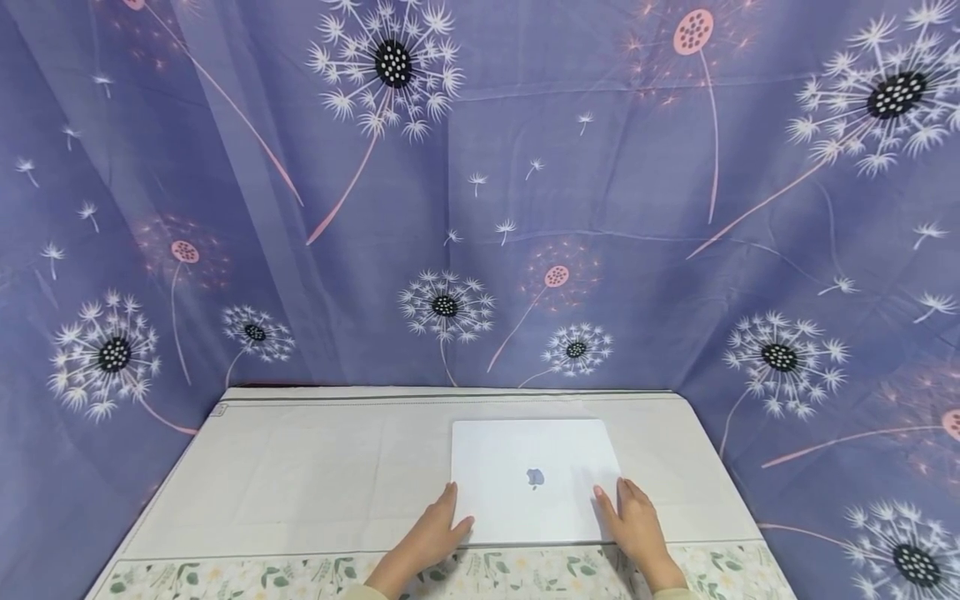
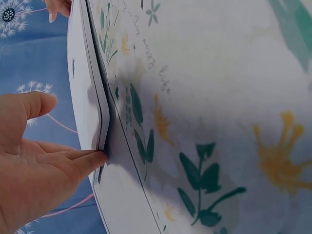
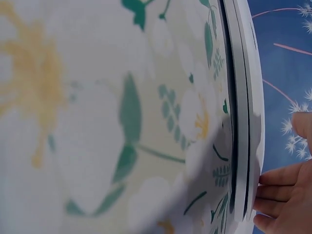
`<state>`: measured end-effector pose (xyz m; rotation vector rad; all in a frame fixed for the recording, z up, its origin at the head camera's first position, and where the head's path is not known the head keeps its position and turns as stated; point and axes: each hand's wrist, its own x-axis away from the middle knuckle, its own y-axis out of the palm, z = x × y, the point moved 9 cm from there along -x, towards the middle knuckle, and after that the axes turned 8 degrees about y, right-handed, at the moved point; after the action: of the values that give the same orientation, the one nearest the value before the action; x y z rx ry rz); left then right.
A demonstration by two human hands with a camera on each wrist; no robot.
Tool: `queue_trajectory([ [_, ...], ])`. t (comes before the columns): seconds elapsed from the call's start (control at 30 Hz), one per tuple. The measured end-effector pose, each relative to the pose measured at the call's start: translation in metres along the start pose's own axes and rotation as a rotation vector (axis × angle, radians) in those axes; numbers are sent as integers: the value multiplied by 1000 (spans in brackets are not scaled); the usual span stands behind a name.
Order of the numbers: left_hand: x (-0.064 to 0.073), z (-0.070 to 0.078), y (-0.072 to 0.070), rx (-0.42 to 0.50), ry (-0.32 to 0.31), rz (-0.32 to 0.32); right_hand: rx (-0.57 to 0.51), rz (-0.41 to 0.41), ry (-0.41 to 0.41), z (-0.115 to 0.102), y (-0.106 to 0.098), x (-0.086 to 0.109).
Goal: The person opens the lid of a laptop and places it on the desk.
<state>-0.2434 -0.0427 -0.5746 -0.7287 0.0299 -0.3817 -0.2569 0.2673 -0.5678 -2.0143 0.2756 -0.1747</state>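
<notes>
A closed silver laptop with a dark apple logo on its lid lies flat on the white cloth, its front edge towards me. At its left side, near the front corner, my left hand touches the edge with extended fingertips; in the left wrist view the thumb stands apart, above the lid. My right hand is at the opposite side, fingers lying straight against the edge and thumb raised over the lid. Both wrist views show the thin seam between lid and base.
The table bears a white cloth with a floral front strip of green leaves and yellow-centred flowers. A purple-blue dandelion-print curtain rises behind the table and along both sides.
</notes>
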Motion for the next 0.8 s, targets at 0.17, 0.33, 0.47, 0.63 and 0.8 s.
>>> queue_trajectory([
  [0.17, 3, 0, -4, -5, 20, 11, -9, -5, -10, -5, 2, 2],
  [0.33, 5, -3, -7, -31, 27, 41, -13, -15, -14, -8, 5, 4],
  [0.47, 7, -6, -10, -22, 13, 48, -22, -13, -24, -11, 6, 4],
  [0.63, 10, -12, -12, -19, -17, 46, -26, -12, -47, -16, 10, 6],
  [0.8, 12, -18, -16, -12, -50, 49, -38, 9, -78, -23, 11, 10],
])
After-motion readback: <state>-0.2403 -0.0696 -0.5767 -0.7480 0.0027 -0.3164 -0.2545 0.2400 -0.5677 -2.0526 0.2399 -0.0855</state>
